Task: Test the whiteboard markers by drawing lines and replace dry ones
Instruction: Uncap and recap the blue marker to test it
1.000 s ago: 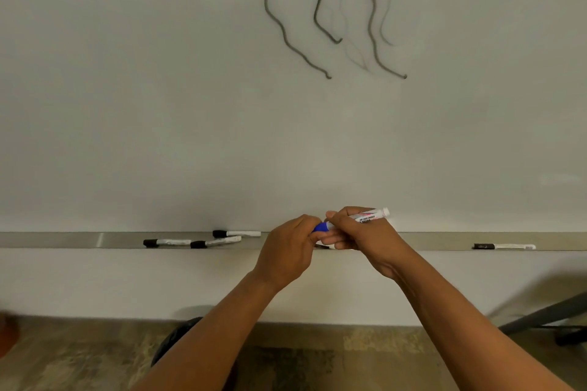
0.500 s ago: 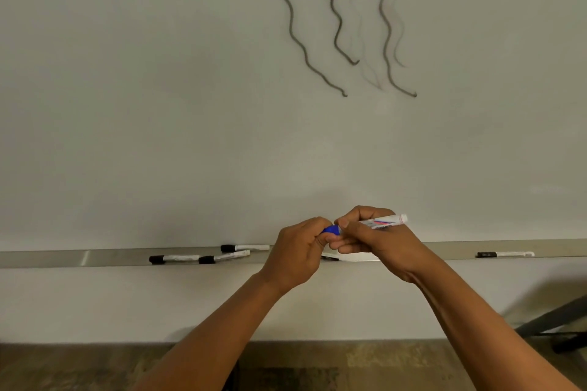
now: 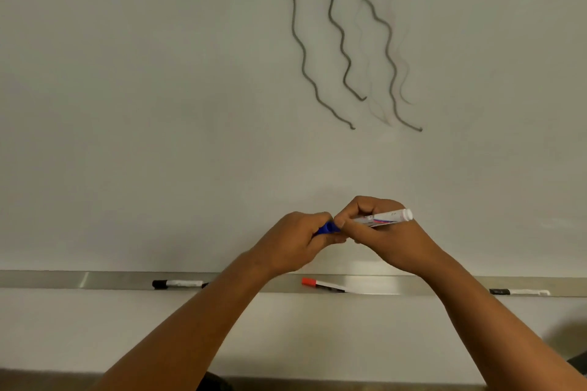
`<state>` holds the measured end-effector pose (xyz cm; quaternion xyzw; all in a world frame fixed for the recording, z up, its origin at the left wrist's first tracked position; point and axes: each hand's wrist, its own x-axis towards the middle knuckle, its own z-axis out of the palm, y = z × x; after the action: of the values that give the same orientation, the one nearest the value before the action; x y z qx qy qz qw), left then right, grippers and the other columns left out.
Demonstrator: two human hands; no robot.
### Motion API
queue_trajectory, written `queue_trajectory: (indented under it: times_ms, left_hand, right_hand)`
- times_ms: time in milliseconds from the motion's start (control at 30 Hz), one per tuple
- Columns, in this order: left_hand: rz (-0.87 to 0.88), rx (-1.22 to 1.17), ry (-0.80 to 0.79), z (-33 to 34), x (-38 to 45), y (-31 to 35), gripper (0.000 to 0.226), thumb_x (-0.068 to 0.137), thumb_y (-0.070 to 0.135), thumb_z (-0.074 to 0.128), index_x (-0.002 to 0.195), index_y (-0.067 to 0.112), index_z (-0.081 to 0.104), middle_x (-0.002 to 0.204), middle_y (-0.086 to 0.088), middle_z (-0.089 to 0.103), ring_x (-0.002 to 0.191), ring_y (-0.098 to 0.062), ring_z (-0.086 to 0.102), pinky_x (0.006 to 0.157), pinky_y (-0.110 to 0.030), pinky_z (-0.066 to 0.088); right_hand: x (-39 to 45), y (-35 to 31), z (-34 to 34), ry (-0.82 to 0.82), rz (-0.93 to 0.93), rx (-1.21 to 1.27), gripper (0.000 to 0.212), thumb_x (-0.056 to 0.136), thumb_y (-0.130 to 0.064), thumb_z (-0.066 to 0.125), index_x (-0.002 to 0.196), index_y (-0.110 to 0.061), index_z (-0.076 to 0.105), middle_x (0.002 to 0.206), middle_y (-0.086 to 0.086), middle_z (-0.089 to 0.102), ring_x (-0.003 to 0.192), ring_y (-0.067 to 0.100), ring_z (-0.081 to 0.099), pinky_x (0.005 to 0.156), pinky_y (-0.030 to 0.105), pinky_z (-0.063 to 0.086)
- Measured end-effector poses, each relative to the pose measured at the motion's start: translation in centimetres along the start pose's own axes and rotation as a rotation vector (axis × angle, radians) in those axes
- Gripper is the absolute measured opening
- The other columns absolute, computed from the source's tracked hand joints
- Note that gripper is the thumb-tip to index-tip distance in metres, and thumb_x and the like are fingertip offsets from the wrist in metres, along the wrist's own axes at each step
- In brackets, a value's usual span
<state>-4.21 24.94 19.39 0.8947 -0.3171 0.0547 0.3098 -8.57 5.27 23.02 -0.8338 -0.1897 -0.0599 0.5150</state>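
At the whiteboard, head view: both hands are raised in front of the whiteboard (image 3: pixel 158 105), just above the marker tray (image 3: pixel 95 280).
Marker in hand: a blue-capped marker (image 3: pixel 381 218) lies almost level between the two hands, its white tail end pointing right.
Right hand: the right hand (image 3: pixel 386 236) is curled closed around the white barrel, thumb and fingers wrapped over it.
Left hand: the left hand (image 3: pixel 293 243) is closed on the blue cap (image 3: pixel 327 228), pinching it at the marker's left end.
Cap: it looks seated or only just starting to part; the joint is hidden by the fingers, so I cannot tell which.
Step in hand: probably uncapping the marker for a test line.
Doing it well: pull straight along the barrel with a slight twist, hold the barrel firm, and keep the cap in the left hand for recapping.
Test lines: several wavy dark lines (image 3: pixel 330 41) are on the board above, with some much fainter strokes among them.
Tray: a red-capped marker (image 3: pixel 322 285) lies below the hands; black-capped markers lie to the left (image 3: pixel 176 283) and far right (image 3: pixel 517 292).
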Motion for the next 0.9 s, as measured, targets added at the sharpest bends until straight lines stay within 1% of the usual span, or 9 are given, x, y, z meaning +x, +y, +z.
queue_trajectory:
  times_ms: [100, 200, 300, 433, 533, 633, 733, 800, 900]
  left_hand:
    - [0.009, 0.039, 0.022, -2.1, 1.0, 0.0, 0.019, 0.099, 0.03, 0.06, 0.081, 0.025, 0.056, 0.066, 0.01, 0.056, 0.057, -0.012, 0.051, 0.056, -0.018, 0.036]
    - [0.012, 0.084, 0.006, -4.4, 2.1, 0.0, 0.024, 0.097, 0.035, 0.061, 0.088, 0.014, 0.067, 0.07, 0.0, 0.065, 0.059, -0.016, 0.057, 0.056, -0.027, 0.045]
    - [0.018, 0.154, 0.027, -7.1, 3.2, 0.2, 0.041, 0.095, 0.045, 0.059, 0.072, 0.012, 0.064, 0.061, -0.003, 0.062, 0.053, -0.018, 0.054, 0.053, -0.033, 0.043]
    - [0.14, 0.323, 0.356, -11.4, 4.9, -0.1, 0.061, 0.089, 0.067, 0.04, 0.057, 0.016, 0.047, 0.049, 0.0, 0.048, 0.046, -0.021, 0.046, 0.048, -0.036, 0.036]
    - [0.222, 0.44, 0.584, -14.8, 6.6, 0.3, 0.049, 0.099, 0.054, 0.04, 0.078, 0.017, 0.065, 0.067, 0.001, 0.06, 0.062, -0.021, 0.056, 0.056, -0.038, 0.048]
    - [0.308, 0.602, 0.785, -18.2, 8.9, 0.2, 0.037, 0.103, 0.036, 0.048, 0.129, 0.014, 0.064, 0.121, -0.006, 0.067, 0.111, -0.024, 0.059, 0.085, -0.039, 0.055]
    - [0.261, 0.75, 0.801, -20.9, 11.1, -0.6, 0.057, 0.105, 0.04, 0.042, 0.152, 0.009, 0.037, 0.16, -0.012, 0.032, 0.147, -0.031, 0.029, 0.115, -0.043, 0.033]
    - [0.189, 0.835, 0.789, -22.1, 12.0, -1.0, 0.066, 0.105, 0.044, 0.035, 0.158, 0.008, 0.02, 0.167, -0.014, 0.011, 0.154, -0.032, 0.008, 0.123, -0.046, 0.018]
    - [0.124, 0.902, 0.812, -23.1, 13.3, -1.3, 0.072, 0.105, 0.047, 0.029, 0.159, 0.006, 0.007, 0.167, -0.016, -0.001, 0.154, -0.034, -0.004, 0.125, -0.049, 0.006]
  right_hand:
    - [1.0, -1.5, -0.2, 0.025, -0.064, -0.1, 0.006, 0.092, -0.027, 0.071, 0.087, -0.026, 0.075, 0.084, -0.011, 0.074, 0.077, 0.011, 0.069, 0.066, 0.025, 0.053]
    - [2.4, -2.9, -0.6, 0.01, -0.146, -0.209, 0.006, 0.091, -0.035, 0.071, 0.089, -0.03, 0.073, 0.083, -0.015, 0.073, 0.076, 0.009, 0.069, 0.064, 0.027, 0.054]
    - [3.7, -4.7, -1.2, 0.024, -0.232, -0.255, 0.011, 0.09, -0.04, 0.071, 0.092, -0.029, 0.073, 0.082, -0.014, 0.073, 0.074, 0.008, 0.069, 0.063, 0.027, 0.056]
    - [5.8, -7.8, -2.6, 0.16, -0.337, -0.258, 0.025, 0.087, -0.052, 0.068, 0.089, -0.027, 0.072, 0.08, -0.014, 0.072, 0.072, 0.006, 0.069, 0.061, 0.023, 0.055]
    - [7.9, -10.0, -3.6, 0.269, -0.386, -0.219, 0.03, 0.086, -0.055, 0.069, 0.085, -0.025, 0.07, 0.071, -0.007, 0.073, 0.065, 0.008, 0.07, 0.06, 0.028, 0.057]
    - [10.0, -12.0, -4.2, 0.404, -0.442, -0.171, 0.022, 0.088, -0.045, 0.074, 0.084, -0.024, 0.069, 0.069, -0.007, 0.07, 0.063, 0.008, 0.067, 0.057, 0.02, 0.05]
    - [12.0, -13.6, -4.7, 0.467, -0.455, -0.154, 0.011, 0.093, -0.037, 0.069, 0.093, -0.027, 0.072, 0.075, -0.012, 0.071, 0.071, 0.002, 0.067, 0.063, 0.016, 0.048]
    - [13.4, -14.3, -4.9, 0.478, -0.444, -0.166, 0.015, 0.095, -0.035, 0.063, 0.104, -0.028, 0.073, 0.083, -0.012, 0.074, 0.081, 0.003, 0.07, 0.07, 0.027, 0.056]
    - [15.4, -15.1, -4.9, 0.53, -0.478, -0.163, 0.02, 0.095, -0.033, 0.06, 0.109, -0.024, 0.072, 0.087, -0.007, 0.075, 0.084, 0.009, 0.072, 0.077, 0.041, 0.06]
